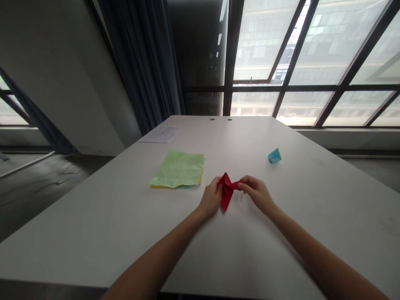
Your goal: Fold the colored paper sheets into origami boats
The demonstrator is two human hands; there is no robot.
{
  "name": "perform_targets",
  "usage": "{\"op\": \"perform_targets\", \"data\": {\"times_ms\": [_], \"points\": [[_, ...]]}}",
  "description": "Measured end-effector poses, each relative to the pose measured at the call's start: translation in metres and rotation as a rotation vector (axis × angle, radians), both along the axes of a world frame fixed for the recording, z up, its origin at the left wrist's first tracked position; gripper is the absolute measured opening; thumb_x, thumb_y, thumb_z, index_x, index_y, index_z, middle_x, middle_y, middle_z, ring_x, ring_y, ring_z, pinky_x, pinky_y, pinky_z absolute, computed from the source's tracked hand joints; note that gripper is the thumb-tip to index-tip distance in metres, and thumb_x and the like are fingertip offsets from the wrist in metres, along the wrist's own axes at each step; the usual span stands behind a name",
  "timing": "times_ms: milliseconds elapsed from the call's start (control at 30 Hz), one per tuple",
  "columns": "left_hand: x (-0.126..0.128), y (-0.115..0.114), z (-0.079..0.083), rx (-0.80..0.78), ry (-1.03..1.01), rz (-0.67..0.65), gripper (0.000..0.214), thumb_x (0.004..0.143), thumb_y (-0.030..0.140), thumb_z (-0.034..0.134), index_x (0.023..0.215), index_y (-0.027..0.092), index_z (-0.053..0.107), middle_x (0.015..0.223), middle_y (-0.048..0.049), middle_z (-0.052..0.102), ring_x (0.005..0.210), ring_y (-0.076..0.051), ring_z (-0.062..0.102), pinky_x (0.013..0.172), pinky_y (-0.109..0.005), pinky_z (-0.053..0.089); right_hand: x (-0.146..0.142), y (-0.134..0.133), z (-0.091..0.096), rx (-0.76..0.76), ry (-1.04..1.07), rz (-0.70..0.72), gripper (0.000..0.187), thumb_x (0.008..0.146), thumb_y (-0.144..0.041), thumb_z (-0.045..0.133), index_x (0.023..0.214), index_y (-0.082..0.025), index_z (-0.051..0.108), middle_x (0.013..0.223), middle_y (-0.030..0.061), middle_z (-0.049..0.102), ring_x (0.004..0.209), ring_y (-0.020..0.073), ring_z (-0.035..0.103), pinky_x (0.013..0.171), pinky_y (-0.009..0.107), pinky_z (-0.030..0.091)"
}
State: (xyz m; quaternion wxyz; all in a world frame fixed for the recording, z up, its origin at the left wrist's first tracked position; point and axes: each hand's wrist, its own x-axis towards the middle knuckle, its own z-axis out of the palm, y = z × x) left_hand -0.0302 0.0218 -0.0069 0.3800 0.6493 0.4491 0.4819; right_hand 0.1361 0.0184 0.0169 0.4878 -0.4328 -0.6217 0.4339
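Observation:
Just above the table, a red folded paper [227, 192] is held between both hands. My left hand [213, 195] grips its left side, the fingers partly hidden behind the paper. With thumb and fingers, my right hand [254, 191] pinches a narrow flap that sticks out to the right. The paper's main part is pointed at top and bottom. To the left, apart from my hands, lies a stack of creased paper sheets [179, 168], light green on top with yellow and blue edges showing below. A small blue folded paper piece [274, 156] rests beyond my right hand.
The white table [109, 233] stretches away toward the windows [259, 50]. A printed white sheet [161, 134] lies near its far left edge. Two round dark inserts sit at the far end. A dark blue curtain [143, 58] hangs behind on the left.

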Motion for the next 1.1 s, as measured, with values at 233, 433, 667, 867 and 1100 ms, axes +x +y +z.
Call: {"op": "perform_targets", "data": {"times_ms": [233,433,667,867,1100], "points": [[0.006,0.006,0.001,-0.386,-0.441,-0.228,0.041,0.067,0.019,0.053,0.106,0.019,0.042,0.071,0.0007,0.060,0.056,-0.011,0.055,0.054,-0.023,0.043,0.007,0.009,-0.001,-0.135,0.379,-0.125,0.023,0.069,-0.037,0.062,0.073,-0.017,0.052,0.060,-0.0017,0.059,0.052,0.0103,0.058,0.051,0.021,0.045],[0.005,0.004,0.004,-0.218,-0.306,-0.220,0.023,0.065,0.019,0.057,0.088,0.015,0.054,0.079,-0.0029,0.062,0.072,-0.013,0.057,0.065,-0.023,0.043,0.005,0.010,-0.007,-0.147,0.319,-0.098,0.025,0.070,-0.038,0.062,0.076,-0.019,0.047,0.068,-0.0020,0.060,0.057,0.0126,0.063,0.054,0.023,0.051],[0.000,0.004,-0.004,-0.097,0.103,0.028,0.027,0.076,0.040,0.051,0.070,0.014,0.057,0.065,-0.0005,0.059,0.060,-0.012,0.052,0.056,-0.022,0.038,0.001,-0.007,-0.001,0.173,-0.202,-0.039,0.025,0.077,-0.033,0.053,0.098,-0.020,0.052,0.085,0.0040,0.058,0.073,0.0165,0.063,0.064,0.030,0.054],[-0.002,0.000,0.001,0.034,0.238,0.150,0.029,0.078,0.040,0.046,0.067,0.015,0.057,0.062,-0.0003,0.056,0.058,-0.012,0.048,0.055,-0.022,0.034,0.001,-0.011,-0.008,0.381,-0.507,0.076,0.078,0.069,-0.028,0.062,0.133,-0.025,0.017,0.095,0.0038,0.057,0.083,0.0176,0.060,0.072,0.033,0.051],[0.000,0.000,0.001,0.018,0.192,0.173,0.024,0.076,0.036,0.049,0.068,0.016,0.058,0.059,0.0007,0.054,0.054,-0.011,0.046,0.053,-0.022,0.033,0.004,-0.004,-0.010,0.731,-0.955,-0.026,0.051,0.079,-0.019,0.053,0.127,-0.019,0.034,0.084,0.0071,0.064,0.078,0.0209,0.057,0.070,0.034,0.043]]}}
